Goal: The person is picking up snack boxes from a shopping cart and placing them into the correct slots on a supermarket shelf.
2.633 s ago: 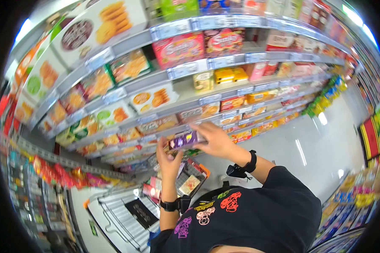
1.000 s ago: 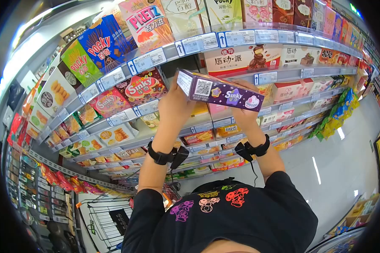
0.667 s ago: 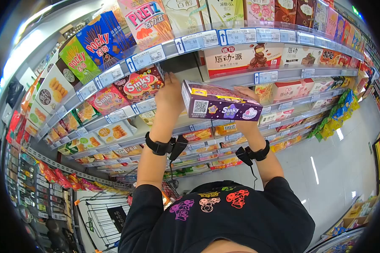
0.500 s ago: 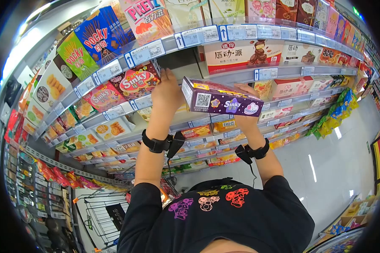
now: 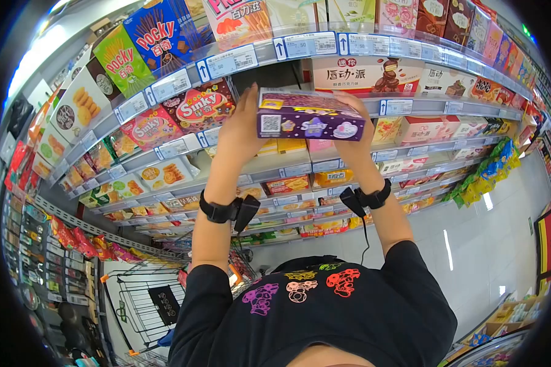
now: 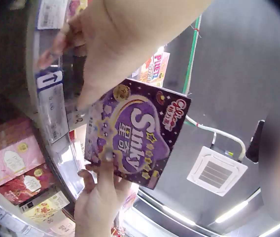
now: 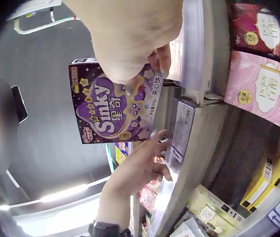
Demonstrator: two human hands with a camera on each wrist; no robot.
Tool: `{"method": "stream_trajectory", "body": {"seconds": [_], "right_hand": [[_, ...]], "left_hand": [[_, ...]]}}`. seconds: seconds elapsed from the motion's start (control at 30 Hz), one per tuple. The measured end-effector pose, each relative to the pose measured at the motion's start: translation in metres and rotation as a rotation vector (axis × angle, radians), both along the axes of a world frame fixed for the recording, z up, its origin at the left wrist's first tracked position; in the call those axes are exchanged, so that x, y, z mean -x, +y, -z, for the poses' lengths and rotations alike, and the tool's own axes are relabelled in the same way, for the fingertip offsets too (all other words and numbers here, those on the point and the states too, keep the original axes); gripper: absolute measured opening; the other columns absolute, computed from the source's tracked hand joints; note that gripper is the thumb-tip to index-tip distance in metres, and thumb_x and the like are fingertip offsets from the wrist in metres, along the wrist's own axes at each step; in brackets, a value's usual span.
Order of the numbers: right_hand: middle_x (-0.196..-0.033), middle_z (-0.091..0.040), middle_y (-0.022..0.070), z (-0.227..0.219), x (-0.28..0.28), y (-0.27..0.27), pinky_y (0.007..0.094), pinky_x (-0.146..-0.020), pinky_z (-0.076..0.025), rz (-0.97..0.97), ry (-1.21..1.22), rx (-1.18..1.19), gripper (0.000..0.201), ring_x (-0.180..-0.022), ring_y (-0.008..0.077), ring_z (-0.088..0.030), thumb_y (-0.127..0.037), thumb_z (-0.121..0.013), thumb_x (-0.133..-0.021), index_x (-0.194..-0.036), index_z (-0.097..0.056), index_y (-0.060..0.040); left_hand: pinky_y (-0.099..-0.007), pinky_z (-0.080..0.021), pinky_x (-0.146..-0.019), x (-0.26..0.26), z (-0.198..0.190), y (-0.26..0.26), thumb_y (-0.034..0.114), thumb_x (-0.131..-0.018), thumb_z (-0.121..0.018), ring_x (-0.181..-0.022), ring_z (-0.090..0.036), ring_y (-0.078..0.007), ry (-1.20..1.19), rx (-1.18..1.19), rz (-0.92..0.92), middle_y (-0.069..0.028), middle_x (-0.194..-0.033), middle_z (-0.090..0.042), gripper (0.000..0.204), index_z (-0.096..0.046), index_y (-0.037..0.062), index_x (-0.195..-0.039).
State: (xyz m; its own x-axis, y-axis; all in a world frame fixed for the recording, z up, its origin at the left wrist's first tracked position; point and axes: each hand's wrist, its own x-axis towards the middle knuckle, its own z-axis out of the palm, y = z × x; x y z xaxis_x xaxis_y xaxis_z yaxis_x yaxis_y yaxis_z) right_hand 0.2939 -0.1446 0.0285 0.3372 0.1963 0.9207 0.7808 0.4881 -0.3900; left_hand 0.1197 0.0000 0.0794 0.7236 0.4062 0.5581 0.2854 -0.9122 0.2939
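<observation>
purple box (image 5: 312, 125) with yellow stars and white "sinky" lettering is pinched, thumb across its front, by the right hand (image 5: 358, 148), its other end just beside the left hand (image 5: 241, 126), fingers loosely extended.

Purple box (image 7: 91, 107) partly covered; PRETZ box (image 5: 242, 25) cut off above.

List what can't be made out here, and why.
Head: part of the right hand, behind the purple box.
Right wrist: part of that box's front, behind that hand.
Head: part of the shopping cart, behind the left arm.
Head: top of a pale green box, cut by frame edge.
Head: lower price tags, unreadably small.
</observation>
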Motion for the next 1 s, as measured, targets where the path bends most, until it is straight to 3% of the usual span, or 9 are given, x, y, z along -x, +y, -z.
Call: {"method": "stream_trajectory", "body": {"seconds": [0.23, 0.4, 0.5, 0.63, 0.67, 0.77, 0.87, 0.97, 1.0], "right_hand": [[-0.108, -0.056, 0.0134, -0.026, 0.009, 0.022, 0.0347, -0.087, -0.043, 0.099, -0.167, 0.063, 0.05, -0.102, 0.0307, -0.054, -0.001, -0.069, -0.061, -0.108, -0.054, -0.0054], [-0.104, -0.053, 0.0116, -0.022, 0.011, 0.036, 0.0345, -0.082, -0.045, 0.161, -0.158, 0.078, 0.053, -0.098, 0.0299, -0.054, -0.001, -0.069, -0.06, -0.11, -0.055, -0.01], [-0.104, -0.053, 0.0115, -0.023, 0.014, 0.035, 0.0347, -0.082, -0.045, 0.151, -0.111, 0.119, 0.055, -0.097, 0.0304, -0.054, -0.001, -0.071, -0.058, -0.11, -0.055, -0.0098], [-0.102, -0.052, 0.0103, -0.022, 0.008, 0.037, 0.0362, -0.079, -0.046, 0.212, -0.112, 0.169, 0.058, -0.096, 0.0309, -0.054, 0.002, -0.066, -0.06, -0.113, -0.051, -0.0132], [-0.102, -0.052, 0.0104, -0.023, 0.007, 0.036, 0.0363, -0.079, -0.046, 0.219, -0.114, 0.159, 0.057, -0.095, 0.0312, -0.054, 0.002, -0.065, -0.06, -0.113, -0.051, -0.013], [-0.1, -0.054, 0.0116, -0.025, 0.003, 0.037, 0.0357, -0.08, -0.046, 0.206, -0.08, 0.129, 0.056, -0.093, 0.0316, -0.055, 0.003, -0.067, -0.058, -0.111, -0.054, -0.0105], [-0.098, -0.055, 0.0126, -0.025, 0.001, 0.036, 0.0355, -0.08, -0.046, 0.237, -0.045, 0.161, 0.054, -0.091, 0.0321, -0.056, 0.003, -0.066, -0.058, -0.11, -0.056, -0.0091], [-0.1, -0.057, 0.0149, -0.028, 0.002, 0.036, 0.0359, -0.079, -0.046, 0.261, -0.016, 0.222, 0.055, -0.091, 0.0328, -0.057, 0.003, -0.063, -0.058, -0.111, -0.055, -0.0066], [-0.101, -0.057, 0.0155, -0.029, 0.002, 0.035, 0.0361, -0.078, -0.046, 0.25, -0.002, 0.237, 0.055, -0.091, 0.033, -0.058, 0.002, -0.063, -0.058, -0.111, -0.054, -0.0058]], "left_hand": [[-0.0396, -0.046, -0.084, 0.012, 0.017, -0.019, 0.017, -0.062, -0.076, -0.116, -0.043, -0.0361, -0.437, -0.141, -0.031, -0.0187, -0.129, -0.04, 0.091, -0.025, 0.0104, -0.137], [-0.0453, -0.026, -0.102, 0.01, 0.036, -0.019, 0.007, -0.064, -0.072, -0.123, -0.029, -0.0413, -0.512, -0.119, 0.0, -0.0226, -0.132, -0.033, 0.087, -0.022, 0.0009, -0.135], [-0.0447, -0.027, -0.101, 0.005, 0.042, -0.012, 0.005, -0.066, -0.07, -0.122, -0.031, -0.0403, -0.591, -0.159, 0.03, -0.0228, -0.13, -0.034, 0.083, -0.023, 0.0014, -0.135], [-0.0364, -0.038, -0.091, 0.001, 0.043, -0.014, 0.0, -0.071, -0.064, -0.115, -0.04, -0.0312, -0.697, -0.076, 0.068, -0.0194, -0.126, -0.039, 0.072, -0.028, 0.0005, -0.132], [-0.0285, -0.045, -0.079, 0.002, 0.045, -0.014, -0.001, -0.072, -0.062, -0.105, -0.05, -0.0229, -0.682, -0.067, 0.025, -0.0173, -0.127, -0.04, 0.067, -0.032, 0.0001, -0.131], [-0.0238, -0.047, -0.065, -0.001, 0.057, -0.012, 0.001, -0.074, -0.063, -0.088, -0.056, -0.0166, -0.709, 0.124, 0.12, -0.0164, -0.125, -0.042, 0.064, -0.034, 0.0002, -0.13], [-0.0217, -0.046, -0.057, -0.009, 0.06, -0.008, 0.002, -0.077, -0.061, -0.072, -0.059, -0.0123, -0.738, 0.094, 0.136, -0.0154, -0.118, -0.049, 0.059, -0.035, 0.0004, -0.13], [-0.0228, -0.047, -0.055, -0.011, 0.061, -0.006, 0.004, -0.081, -0.059, -0.065, -0.061, -0.0128, -0.745, 0.168, 0.112, -0.0143, -0.106, -0.056, 0.053, -0.036, -0.0007, -0.129], [-0.0231, -0.047, -0.056, -0.011, 0.06, -0.006, 0.005, -0.083, -0.058, -0.063, -0.062, -0.0127, -0.754, 0.196, 0.103, -0.0117, -0.091, -0.061, 0.051, -0.037, -0.0016, -0.128]]}}
